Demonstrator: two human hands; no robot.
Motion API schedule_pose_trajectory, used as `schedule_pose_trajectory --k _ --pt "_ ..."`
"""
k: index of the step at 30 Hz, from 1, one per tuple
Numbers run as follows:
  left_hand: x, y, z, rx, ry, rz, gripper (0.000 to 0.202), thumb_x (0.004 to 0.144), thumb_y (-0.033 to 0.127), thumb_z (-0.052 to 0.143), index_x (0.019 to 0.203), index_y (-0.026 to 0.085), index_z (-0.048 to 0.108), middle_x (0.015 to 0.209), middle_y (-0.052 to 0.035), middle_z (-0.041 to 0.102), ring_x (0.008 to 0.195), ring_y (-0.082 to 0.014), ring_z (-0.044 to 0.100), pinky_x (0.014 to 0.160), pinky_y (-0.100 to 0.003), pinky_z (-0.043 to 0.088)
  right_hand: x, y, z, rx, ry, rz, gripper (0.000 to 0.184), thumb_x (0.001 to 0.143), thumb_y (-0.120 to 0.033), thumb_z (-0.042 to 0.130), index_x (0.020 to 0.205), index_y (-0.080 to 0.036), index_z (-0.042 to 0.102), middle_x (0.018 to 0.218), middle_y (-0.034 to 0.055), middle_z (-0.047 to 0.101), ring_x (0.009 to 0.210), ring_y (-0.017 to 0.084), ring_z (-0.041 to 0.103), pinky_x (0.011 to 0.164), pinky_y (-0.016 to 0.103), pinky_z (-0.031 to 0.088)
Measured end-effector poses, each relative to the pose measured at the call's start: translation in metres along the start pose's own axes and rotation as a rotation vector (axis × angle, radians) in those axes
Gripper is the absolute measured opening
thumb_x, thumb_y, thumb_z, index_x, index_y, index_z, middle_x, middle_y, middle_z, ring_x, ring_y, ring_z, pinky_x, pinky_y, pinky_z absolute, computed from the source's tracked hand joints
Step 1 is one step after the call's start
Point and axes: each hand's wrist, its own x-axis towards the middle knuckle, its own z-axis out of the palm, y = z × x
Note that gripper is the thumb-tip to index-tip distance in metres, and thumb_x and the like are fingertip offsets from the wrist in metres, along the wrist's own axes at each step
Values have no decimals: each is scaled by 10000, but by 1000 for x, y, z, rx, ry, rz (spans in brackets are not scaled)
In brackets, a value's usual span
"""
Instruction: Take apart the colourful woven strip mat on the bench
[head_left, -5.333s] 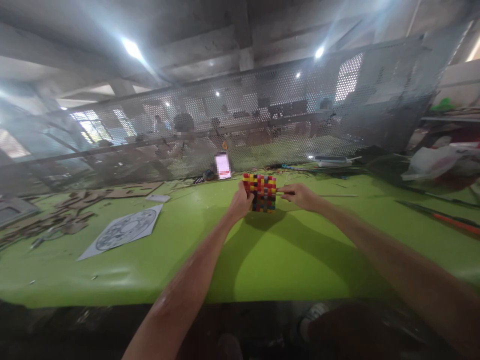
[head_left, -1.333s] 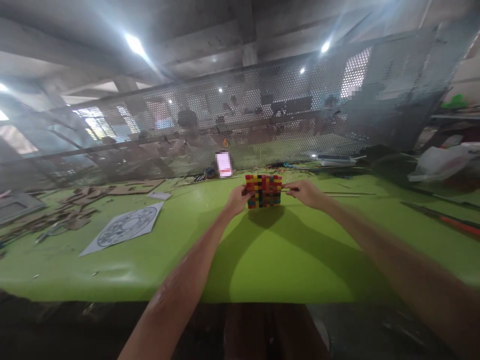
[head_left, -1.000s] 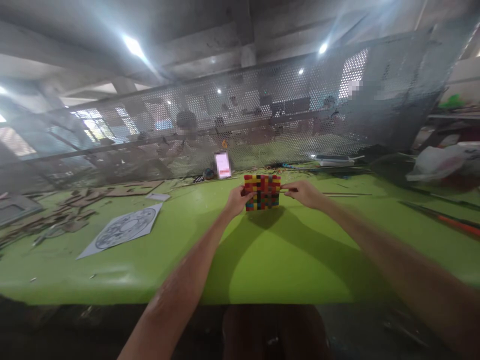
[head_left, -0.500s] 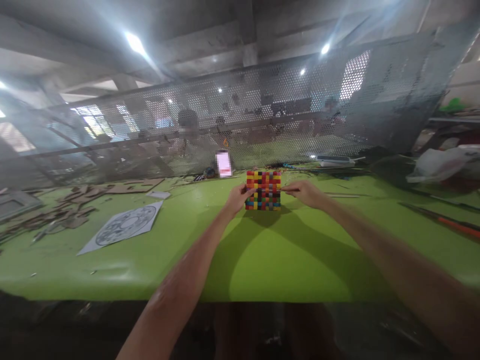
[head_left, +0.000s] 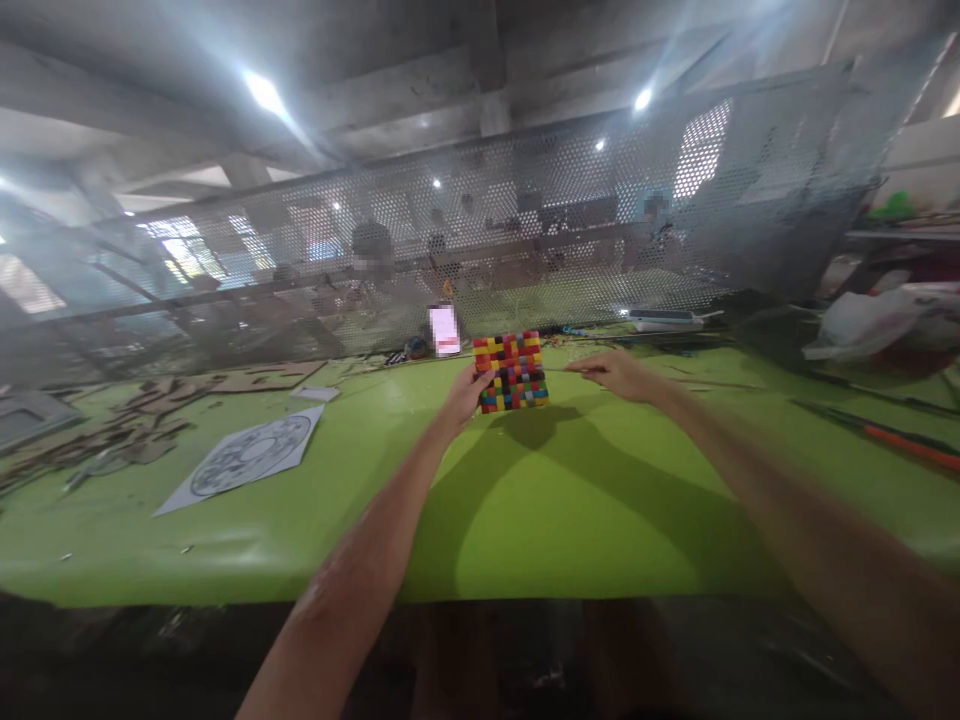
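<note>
A square woven panel of red, yellow, black, green and blue strips [head_left: 513,371] stands raised above the green tabletop, slightly tilted. My left hand [head_left: 466,393] grips it at its left edge, thumb across the front face. To the right of the panel and apart from it, my right hand [head_left: 616,374] is closed in a pinch pointing left. Whatever may be between those fingertips is too small to make out. Both forearms reach across the table, and their shadows fall below the panel.
A green-covered table [head_left: 510,540] spans the view. Left lie a printed sheet [head_left: 255,450] and brown cardboard scraps [head_left: 161,408]. Behind the panel stands a bright-screened phone [head_left: 444,330] before a perforated metal screen [head_left: 495,235]. Right are an orange-handled tool [head_left: 911,447] and a plastic bag [head_left: 862,325].
The woven panel has shifted left and up a little with my left hand and tilted. My right hand, formerly at the panel's right edge, is now separated from it by a gap.
</note>
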Motion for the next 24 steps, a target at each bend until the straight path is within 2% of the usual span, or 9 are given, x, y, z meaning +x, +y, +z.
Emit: schedule_pose_trajectory --k 4,8,14,16,19,22,24 --pt "3 0 -5 -54 52 -1 337 859 373 797 1127 187 708 1129 -118 772 1130 -285 719 1034 -466 566 -2 3 -10 -8 -14 99 395 955 -271 553 1272 -216 783 998 98 807 692 203 639 702 325 489" --pt "5 4 -10 -53 115 17 288 847 320 803 1091 190 722 1153 -99 776 1089 -264 726 1016 -439 574 -2 0 -14 19 -5 161 395 958 -301 537 1230 -137 773 730 67 703 588 169 536 623 300 405" --pt "7 3 -12 -19 135 22 242 850 302 793 1054 193 723 1155 -91 775 1006 -224 736 988 -420 584 -1 -10 -13 104 60 159 315 968 -295 529 1156 -106 698 710 56 647 612 161 548 616 281 403" --pt "7 3 -12 -18 145 3 228 853 293 793 1044 195 717 1139 -92 772 970 -215 743 971 -424 591 -2 -11 -13 83 51 135 300 971 -306 545 1130 -130 728 748 69 687 627 162 570 630 282 410" --pt "7 3 -12 -12 159 -13 201 870 275 777 1047 203 716 1143 -89 766 953 -200 749 962 -414 594 -2 -12 -14 45 39 109 295 956 -296 579 1123 -171 787 933 104 778 687 175 629 657 291 435" --pt "5 3 -10 -5 142 -19 202 886 273 755 1072 206 713 1161 -90 763 960 -198 751 942 -401 603 -3 -13 -13 20 49 85 331 966 -271 554 1158 -186 809 1102 126 796 799 212 699 698 313 482" --pt "3 5 -8 3 136 -24 212 886 284 756 1077 206 707 1160 -91 765 961 -203 754 923 -395 610 -3 -14 -11 7 65 79 337 964 -252 547 1152 -191 820 1130 125 797 849 234 724 714 325 506"
